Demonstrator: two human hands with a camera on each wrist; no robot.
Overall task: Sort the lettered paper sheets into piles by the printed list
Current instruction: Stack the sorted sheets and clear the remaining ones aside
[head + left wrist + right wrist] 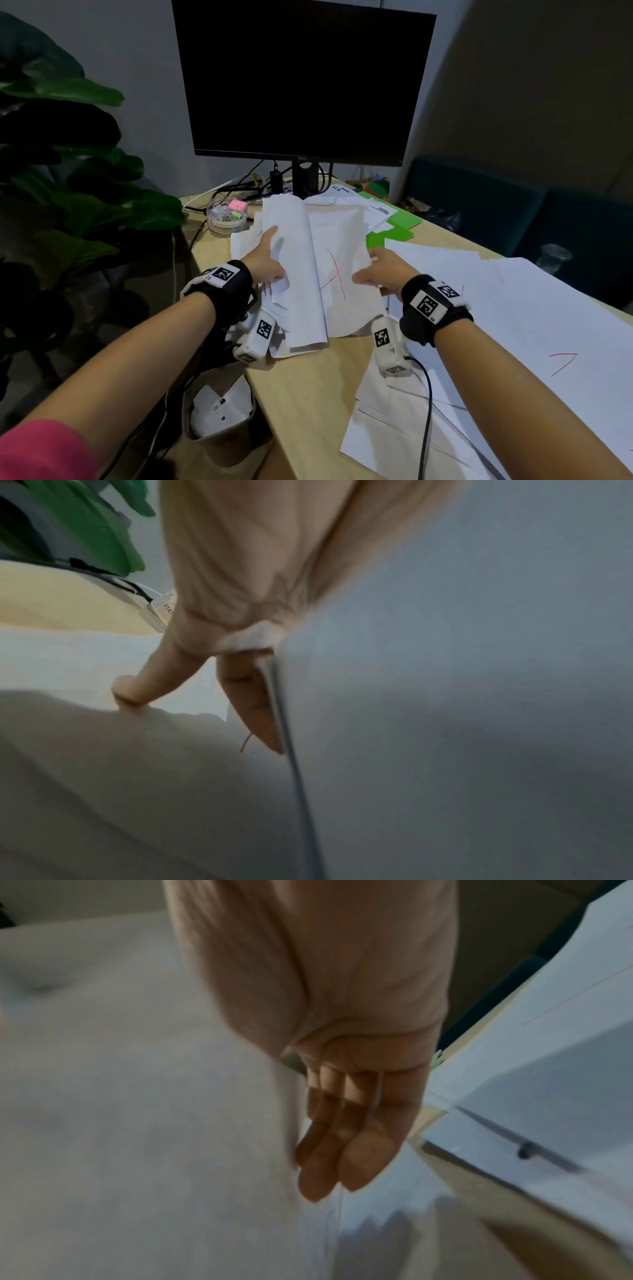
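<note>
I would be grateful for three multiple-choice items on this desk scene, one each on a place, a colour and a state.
1. Where does the round tub of clips stand?
A. left of the paper stack, near the monitor's foot
B. on the green folder
C. under the right hand

2. What colour is the mark on the sheet between the hands?
A. blue
B. red
C. black

3. What is the monitor's state?
A. showing a document
B. dark
C. lying face down

Answers: 1 A, the tub of clips sits left of the paper stack. 2 B, the mark between left hand and right hand is red. 3 B, the monitor is upright and black.
</note>
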